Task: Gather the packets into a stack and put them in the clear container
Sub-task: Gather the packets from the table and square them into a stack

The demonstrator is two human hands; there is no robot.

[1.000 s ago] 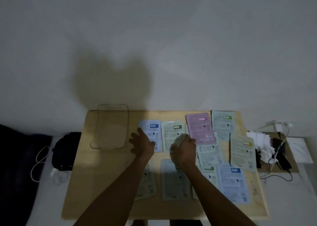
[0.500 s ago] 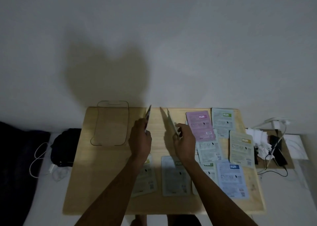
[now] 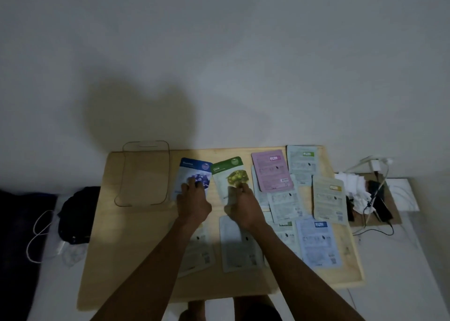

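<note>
My left hand grips a blue packet with its printed blueberry face turned up, just right of the clear container. Beside it, a green olive packet, also face up, is gripped by my right hand. Both packets are tilted off the wooden table. Several more packets lie back side up: a pink one, pale green ones, a light blue one and a grey one. The clear container holds nothing.
A dark bag and a white cable lie left of the table. To the right sit crumpled white paper, a charger with cables and a dark phone. A plain wall stands behind.
Both hands lifted a packet each from flat on the table, stood them edge-on, then turned them over so the printed fronts now face up.
</note>
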